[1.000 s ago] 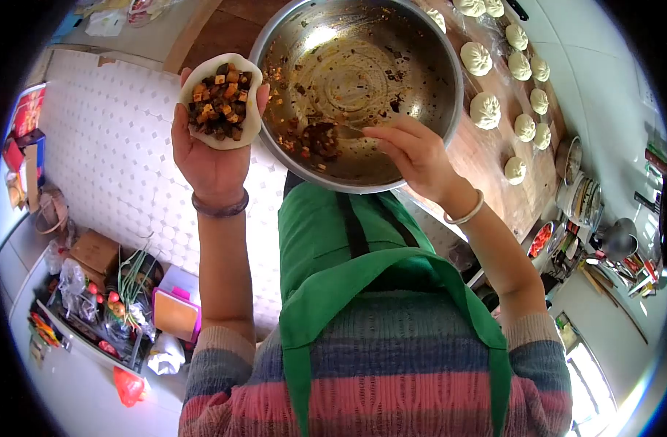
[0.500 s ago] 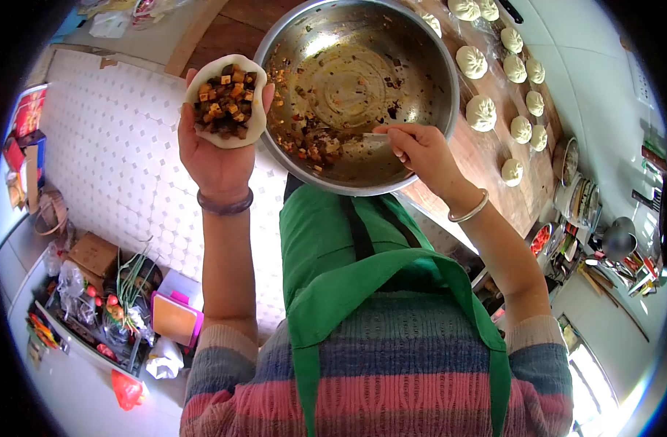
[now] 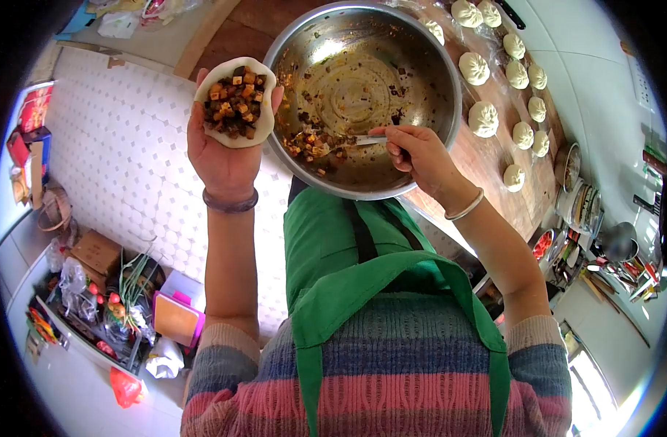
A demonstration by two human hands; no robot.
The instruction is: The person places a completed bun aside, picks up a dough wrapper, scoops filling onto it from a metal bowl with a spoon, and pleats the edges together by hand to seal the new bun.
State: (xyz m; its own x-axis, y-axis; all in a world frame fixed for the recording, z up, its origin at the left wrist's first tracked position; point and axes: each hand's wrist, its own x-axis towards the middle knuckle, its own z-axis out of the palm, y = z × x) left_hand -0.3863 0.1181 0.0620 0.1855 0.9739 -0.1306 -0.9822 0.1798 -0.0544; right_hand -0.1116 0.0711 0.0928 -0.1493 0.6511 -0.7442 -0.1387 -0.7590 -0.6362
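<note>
On the palm of my left hand [image 3: 228, 171] lies a round dough wrapper [image 3: 235, 138], its edges curled up by my fingers. Diced brown and orange filling [image 3: 236, 102] is heaped in its middle. My right hand [image 3: 421, 156] is closed round the handle of a metal spoon [image 3: 362, 140]. The spoon's head is down among the loose filling [image 3: 308, 143] at the near left of a large steel bowl [image 3: 355, 191]. Only scattered bits of filling stick to the rest of the bowl's inside.
Several pleated buns [image 3: 483, 119] sit on the wooden table [image 3: 457, 156] to the right of the bowl. A dark-handled knife [image 3: 511, 13] lies beyond them. Dishes and utensils [image 3: 625, 251] crowd the far right; a cluttered shelf [image 3: 93, 320] stands at the lower left.
More of the spoon shows now, with filling at its head. My left hand, with the filled wrapper, appears slightly farther right, and the bowl has shifted slightly in view.
</note>
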